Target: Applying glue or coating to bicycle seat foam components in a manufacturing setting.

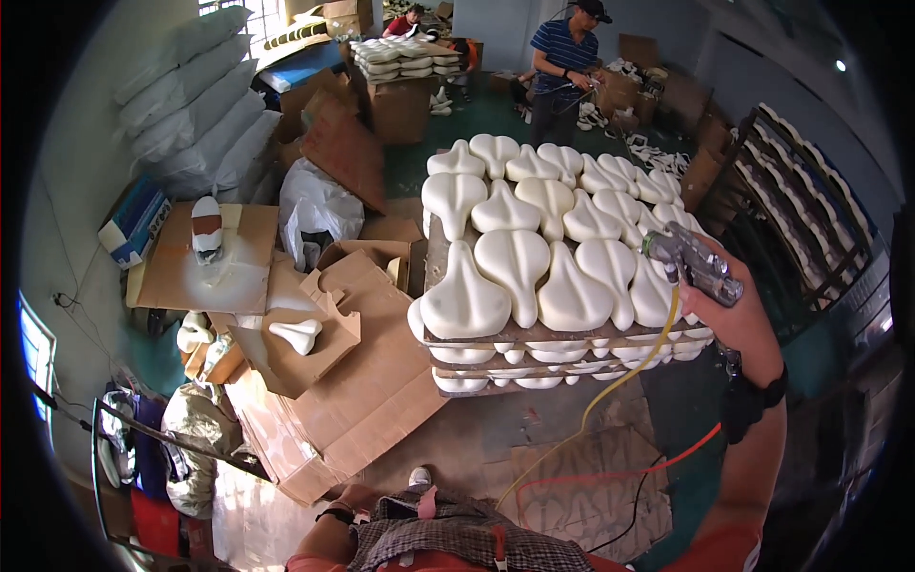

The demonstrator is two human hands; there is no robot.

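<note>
My right hand [738,313] is closed around a metal spray gun [707,275], held at the right edge of a stack of white bicycle saddle pads [574,288]. From the gun a thin yellow hose [610,387] runs down past the front of the stack. The pads lie in rows, noses pointing alternately to and from me, on layered boards [496,364]. My left hand [360,496] is low, beside the checked apron [448,527]; its fingers do not show clearly. A single white saddle pad [296,336] lies on cardboard to the left.
A red hose [620,476] crosses the floor by my right. Flattened cardboard [353,400] and a plastic bag [319,205] are on the left. A rack of pads [796,205] stands right. A person in a striped shirt [564,52] stands behind the stack; another is farther back.
</note>
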